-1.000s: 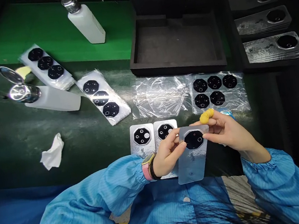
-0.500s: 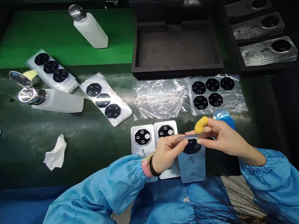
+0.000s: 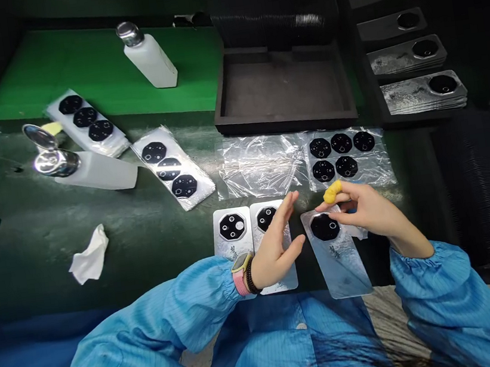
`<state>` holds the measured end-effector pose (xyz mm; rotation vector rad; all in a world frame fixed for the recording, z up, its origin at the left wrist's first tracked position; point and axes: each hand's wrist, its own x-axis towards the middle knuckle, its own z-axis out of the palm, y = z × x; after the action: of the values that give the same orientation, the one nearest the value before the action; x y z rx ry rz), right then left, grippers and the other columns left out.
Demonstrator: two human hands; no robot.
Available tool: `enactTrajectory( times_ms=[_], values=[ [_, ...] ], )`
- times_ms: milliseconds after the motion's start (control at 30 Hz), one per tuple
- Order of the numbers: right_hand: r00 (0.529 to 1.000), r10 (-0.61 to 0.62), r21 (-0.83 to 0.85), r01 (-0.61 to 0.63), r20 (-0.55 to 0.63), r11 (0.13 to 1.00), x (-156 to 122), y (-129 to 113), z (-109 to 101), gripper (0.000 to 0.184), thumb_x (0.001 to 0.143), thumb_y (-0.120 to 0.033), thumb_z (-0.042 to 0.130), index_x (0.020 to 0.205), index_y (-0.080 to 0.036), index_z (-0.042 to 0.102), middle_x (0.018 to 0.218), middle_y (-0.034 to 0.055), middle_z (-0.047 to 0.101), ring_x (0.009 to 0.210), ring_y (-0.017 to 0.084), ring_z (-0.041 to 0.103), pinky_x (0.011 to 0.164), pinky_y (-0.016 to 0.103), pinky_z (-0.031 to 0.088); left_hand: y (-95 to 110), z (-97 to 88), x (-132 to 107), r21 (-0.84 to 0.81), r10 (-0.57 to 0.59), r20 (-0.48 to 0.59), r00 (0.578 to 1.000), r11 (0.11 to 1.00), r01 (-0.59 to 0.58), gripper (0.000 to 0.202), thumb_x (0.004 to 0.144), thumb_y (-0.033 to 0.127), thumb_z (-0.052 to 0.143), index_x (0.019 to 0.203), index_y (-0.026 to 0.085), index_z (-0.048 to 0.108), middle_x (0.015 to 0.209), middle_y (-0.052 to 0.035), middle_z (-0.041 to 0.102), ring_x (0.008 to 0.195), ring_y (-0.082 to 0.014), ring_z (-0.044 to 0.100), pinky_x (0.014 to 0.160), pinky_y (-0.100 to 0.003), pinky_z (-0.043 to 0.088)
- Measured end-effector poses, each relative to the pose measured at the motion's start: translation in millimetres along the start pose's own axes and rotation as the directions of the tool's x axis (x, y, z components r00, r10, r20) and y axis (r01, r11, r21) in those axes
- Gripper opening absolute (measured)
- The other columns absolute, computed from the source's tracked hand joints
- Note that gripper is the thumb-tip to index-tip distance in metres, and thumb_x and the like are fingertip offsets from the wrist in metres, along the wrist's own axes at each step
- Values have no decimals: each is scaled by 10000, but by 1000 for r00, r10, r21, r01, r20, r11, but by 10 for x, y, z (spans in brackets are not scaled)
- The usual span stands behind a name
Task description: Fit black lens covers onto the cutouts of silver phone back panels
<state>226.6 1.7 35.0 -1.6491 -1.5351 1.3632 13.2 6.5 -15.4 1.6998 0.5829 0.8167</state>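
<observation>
My right hand (image 3: 368, 209), with a yellow finger cot on the index finger, pinches the top edge of a silvery phone back cover (image 3: 340, 255) that has a black octagonal camera lens. The cover lies tilted at the table's near edge. My left hand (image 3: 275, 245) is open, fingers stretched, hovering over the second of two similar covers (image 3: 232, 233) lying side by side. A clear film sheet with several black octagonal lenses (image 3: 343, 155) lies just beyond my right hand.
An empty black tray (image 3: 282, 88) sits behind. Stacks of covers (image 3: 423, 94) are at the right. Two white bottles (image 3: 147, 55) (image 3: 89, 168), lens strips (image 3: 171, 169), crumpled film (image 3: 261, 166) and a white wipe (image 3: 89, 255) lie on the green mat.
My left hand has let go of the cover and opened. The right hand has turned the cover face up and lowered it to the right, beside the two lying covers.
</observation>
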Motion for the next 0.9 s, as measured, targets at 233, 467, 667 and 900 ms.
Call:
enactTrajectory(
  times_ms=[233,467,667,900],
  values=[
    [877,-203,-311,66,-435,948,39,138,-174,101,761,-250,528,861,-255,512,963,47,726,949,246,688,854,439,532,159,-51,-38,404,292,376,880,803,-439,413,890,54,402,1298,81,458,1313,-184,570,1393,-289,361,1096,-485,427],
    [791,-137,-427,-168,-596,888,254,432,-295,339,659,-324,666,909,-244,452,1001,111,650,980,322,625,815,498,521,102,-105,-426,735,204,410,889,503,-455,319,921,42,325,1149,18,547,1043,-166,690,1032,-255,663,897,-388,591],
    [829,-153,-497,-166,-538,852,325,408,-353,368,648,-303,706,885,-253,429,940,71,614,943,296,590,790,461,507,54,-33,-534,733,207,436,876,483,-479,281,938,101,380,1137,25,563,1105,-177,679,1099,-268,639,934,-400,572],
    [884,-54,-504,-213,-464,837,391,256,-439,433,604,-267,743,837,-257,379,905,56,611,956,306,576,781,447,496,60,84,-416,661,272,449,851,539,-521,269,952,89,379,1115,15,581,1127,-144,684,1119,-244,626,977,-355,540]
  ],
)
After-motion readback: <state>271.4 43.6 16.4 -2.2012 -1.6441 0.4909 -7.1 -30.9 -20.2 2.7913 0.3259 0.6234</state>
